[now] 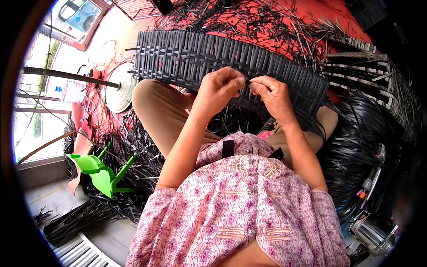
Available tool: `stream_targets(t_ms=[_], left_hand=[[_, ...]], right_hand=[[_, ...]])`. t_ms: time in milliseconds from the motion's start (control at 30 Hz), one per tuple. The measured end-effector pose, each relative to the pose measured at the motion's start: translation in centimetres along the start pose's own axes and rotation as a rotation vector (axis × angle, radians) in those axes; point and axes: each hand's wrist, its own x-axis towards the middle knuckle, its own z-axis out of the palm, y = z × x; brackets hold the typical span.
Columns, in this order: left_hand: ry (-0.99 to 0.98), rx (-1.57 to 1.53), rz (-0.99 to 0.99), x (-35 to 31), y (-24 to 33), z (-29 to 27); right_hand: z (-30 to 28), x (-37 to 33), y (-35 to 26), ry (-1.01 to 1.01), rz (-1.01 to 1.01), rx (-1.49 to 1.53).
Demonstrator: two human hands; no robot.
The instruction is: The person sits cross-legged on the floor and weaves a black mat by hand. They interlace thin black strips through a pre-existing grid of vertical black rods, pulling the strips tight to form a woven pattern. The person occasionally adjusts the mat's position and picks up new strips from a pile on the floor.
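Note:
A curved dark-grey wicker piece (178, 53), woven from flat plastic strips, stretches across in front of my knees. My left hand (220, 89) is closed in a pinch above its near edge, fingers curled in. Just to the right, my right hand (273, 95) is pinched as well, its thumb and forefinger facing the left hand across a small gap. Whatever lies between the fingertips of either hand is too small or hidden to make out. Loose strip ends stick out at the left end of the weave.
Black strips (360, 129) lie heaped at my right, beside a partly woven frame (356, 66). On the left are an upturned green plastic stool (104, 178) and a round pale base with a pole (121, 91). A metal container (371, 233) stands at the lower right. Scraps litter the red floor covering (284, 29).

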Motion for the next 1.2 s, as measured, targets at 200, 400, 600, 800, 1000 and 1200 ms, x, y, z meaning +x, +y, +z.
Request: stream_targets(t_ms=[200, 400, 600, 800, 1000, 1200], left_hand=[[0.183, 0.665, 0.259, 1.7, -6.7, 2.3], [0.202, 0.751, 0.234, 2.2, -6.7, 3.4], [0.197, 0.787, 0.271, 2.5, -7.2, 3.3], [0.106, 0.755, 0.218, 3.3, -7.1, 2.5], [0.062, 0.701, 0.255, 3.2, -7.1, 2.0], [0.090, 0.628, 0.332, 3.2, -8.4, 2.0]], right_hand=[[-1.4, -0.1, 2.3, 0.210, 0.221, 0.429], [-2.0, -0.4, 3.0, 0.248, 0.235, 0.568], [-2.2, -0.1, 3.6, 0.211, 0.227, 0.577], [-2.0, 0.1, 2.5, 0.116, 0.293, 0.335], [0.0, 0.1, 2.8, 0.095, 0.132, -0.244], [1.1, 0.8, 2.5, 0.109, 0.011, -0.662]])
